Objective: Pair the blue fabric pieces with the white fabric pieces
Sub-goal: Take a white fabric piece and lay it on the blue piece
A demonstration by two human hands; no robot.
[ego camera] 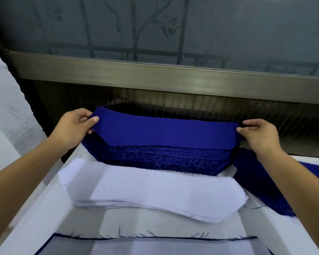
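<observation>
A long blue fabric piece (164, 134) is stretched between both hands, lifted a little above a thick stack of blue pieces (160, 159) at the far edge of the table. My left hand (75, 127) pinches its left end, and my right hand (260, 136) pinches its right end. In front of the blue stack lies a stack of white fabric pieces (155, 192) of the same long shape. At the near edge rests a white piece on top of a blue one (155, 245), with only a dark blue frayed border showing.
The white table (26, 227) ends just beyond the blue stack at a dark window frame (173, 76) with patterned glass. More blue fabric (265, 186) lies at the right, under my right forearm. A white wall is at the left.
</observation>
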